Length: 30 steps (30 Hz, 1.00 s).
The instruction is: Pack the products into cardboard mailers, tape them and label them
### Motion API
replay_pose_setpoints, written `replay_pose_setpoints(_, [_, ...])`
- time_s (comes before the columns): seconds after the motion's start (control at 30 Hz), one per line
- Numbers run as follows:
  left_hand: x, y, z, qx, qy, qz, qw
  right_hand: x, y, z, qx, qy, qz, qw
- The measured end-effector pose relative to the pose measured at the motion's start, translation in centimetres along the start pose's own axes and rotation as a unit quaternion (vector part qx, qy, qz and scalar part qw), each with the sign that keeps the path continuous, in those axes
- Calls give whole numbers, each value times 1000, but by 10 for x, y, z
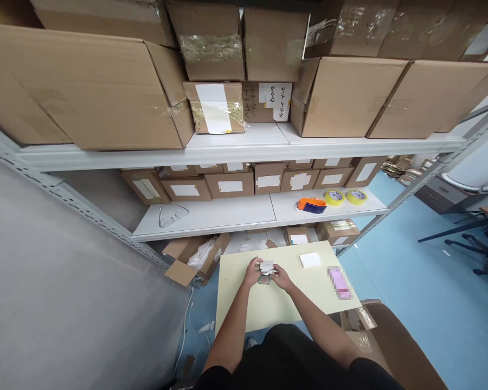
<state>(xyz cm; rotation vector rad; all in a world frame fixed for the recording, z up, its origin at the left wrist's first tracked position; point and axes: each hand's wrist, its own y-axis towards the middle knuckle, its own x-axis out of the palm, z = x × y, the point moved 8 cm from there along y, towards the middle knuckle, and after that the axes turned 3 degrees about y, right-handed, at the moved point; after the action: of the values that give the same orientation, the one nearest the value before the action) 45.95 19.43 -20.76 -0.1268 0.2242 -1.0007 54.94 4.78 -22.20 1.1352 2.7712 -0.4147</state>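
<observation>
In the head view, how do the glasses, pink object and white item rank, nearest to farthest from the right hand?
1. White item: beyond and right of the right hand.
2. Pink object: farther right.
3. Glasses: left, on the shelf.

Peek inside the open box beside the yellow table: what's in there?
Inside the open cardboard box there's crumpled white material that looks like plastic. It covers what's underneath, so I can't tell whether anything else is hiding below.
</observation>
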Motion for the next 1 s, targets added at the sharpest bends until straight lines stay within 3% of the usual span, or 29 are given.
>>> replay_pose_setpoints(0.2, [0,-17,-4,-6,-24,-20,999,-14,-9,1,-10,42,71,997])
replay_pose_setpoints(0.37, [3,-21,-1,19,-2,12,1000,-12,-8,1,-10,39,74,996])
replay_pose_setpoints(0.53, [18,-22,-9,-4,-9,-3,1000,-14,-9,12,93,43,109,989])
replay_pose_setpoints(0.63, [16,-23,-17,-14,-18,19,1000,-3,-11,15,144,109,80,980])
replay_pose_setpoints(0.83, [-8,-24,-23,-22,-63,60,996,28,-4,9,168,204,49,963])
replay_pose_setpoints(1.0, [-67,-37,-18,-36,10,120,992,87,17,-3,171,226,-11,959])
